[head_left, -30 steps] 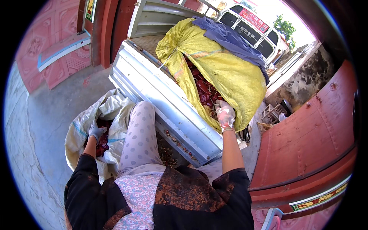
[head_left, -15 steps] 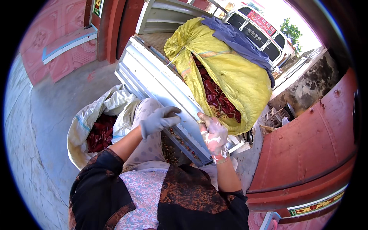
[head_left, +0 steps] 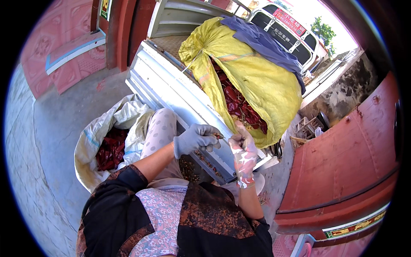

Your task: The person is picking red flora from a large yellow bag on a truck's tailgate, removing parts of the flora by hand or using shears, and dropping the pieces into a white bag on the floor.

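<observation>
My left hand (head_left: 195, 140), in a grey knit glove, is closed in a pinch over the truck bed's side panel. A small brownish-green bit like a chili stem (head_left: 219, 136) pokes out from its fingertips. Close beside it, my right hand (head_left: 244, 150) wears a pink-and-white patterned glove with bare fingertips. Its fingers are drawn together at the lower lip of the yellow sack (head_left: 269, 92); whatever they hold is hidden. Dried red chilies (head_left: 233, 100) show through the sack's long opening. To my left, a white sack (head_left: 85, 141) holds more red chilies (head_left: 112, 150).
The yellow sack lies in a white metal truck bed (head_left: 150, 81), under a blue cloth (head_left: 265, 40). Bits of stem litter the panel's ledge (head_left: 207, 162) and the ground. A red metal door (head_left: 342, 162) stands at right; a white van (head_left: 284, 32) is behind.
My left hand has moved right and toward me, from spread fingers to a pinch with a small bit showing. My right hand has shifted slightly right, staying near the yellow sack's lip.
</observation>
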A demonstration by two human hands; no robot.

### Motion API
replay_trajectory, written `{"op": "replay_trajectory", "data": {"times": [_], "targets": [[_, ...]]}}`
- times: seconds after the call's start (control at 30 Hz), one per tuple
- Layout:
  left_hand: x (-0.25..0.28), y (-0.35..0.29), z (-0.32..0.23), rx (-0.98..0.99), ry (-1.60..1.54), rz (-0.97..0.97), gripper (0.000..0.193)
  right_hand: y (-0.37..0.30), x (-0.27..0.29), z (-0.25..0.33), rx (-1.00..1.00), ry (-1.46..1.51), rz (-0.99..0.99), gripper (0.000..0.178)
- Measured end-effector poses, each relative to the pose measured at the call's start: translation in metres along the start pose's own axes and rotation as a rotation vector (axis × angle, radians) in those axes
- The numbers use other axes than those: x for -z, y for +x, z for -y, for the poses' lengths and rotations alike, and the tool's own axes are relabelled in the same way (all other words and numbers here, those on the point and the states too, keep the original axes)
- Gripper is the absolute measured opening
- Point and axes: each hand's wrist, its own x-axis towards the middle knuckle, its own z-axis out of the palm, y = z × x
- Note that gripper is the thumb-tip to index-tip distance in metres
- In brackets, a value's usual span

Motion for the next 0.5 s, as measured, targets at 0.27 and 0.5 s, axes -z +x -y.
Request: {"op": "replay_trajectory", "data": {"times": [0.27,0.5], "targets": [[0.005,0.019,0.038,-0.211,0.215,0.019,0.025,0.005,-0.008,0.017,0.411,-0.540,0.178,0.036],[-0.006,0.010,0.030,-0.104,0.236,-0.024,0.020,-0.003,-0.011,0.017,0.285,-0.599,0.103,0.021]]}}
